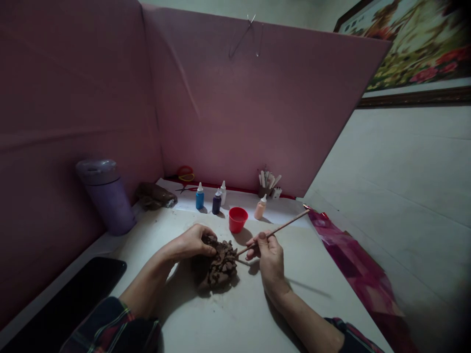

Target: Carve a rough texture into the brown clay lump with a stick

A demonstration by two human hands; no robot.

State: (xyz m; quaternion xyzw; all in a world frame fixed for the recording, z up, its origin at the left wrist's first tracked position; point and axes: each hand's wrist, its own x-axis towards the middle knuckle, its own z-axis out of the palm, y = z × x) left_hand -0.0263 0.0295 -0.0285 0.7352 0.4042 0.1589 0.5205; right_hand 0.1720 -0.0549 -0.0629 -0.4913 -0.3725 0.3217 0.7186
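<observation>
A lumpy brown clay piece [221,264] with many small flaps lies on the white work surface [228,318]. My left hand [193,241] rests on its left upper side, fingers curled against the clay. My right hand [268,255] pinches a long thin wooden stick [279,229]. The stick's lower tip touches the right edge of the clay, and its other end points up and to the right.
Behind the clay stand a red cup [237,219], a blue bottle [199,196], a dark bottle [217,202], a white bottle [222,192] and a peach bottle [260,207]. A tool holder [268,182], red scissors [186,175], a purple tumbler [106,195], a black slab [69,299] and pink partition walls [239,113] surround the surface.
</observation>
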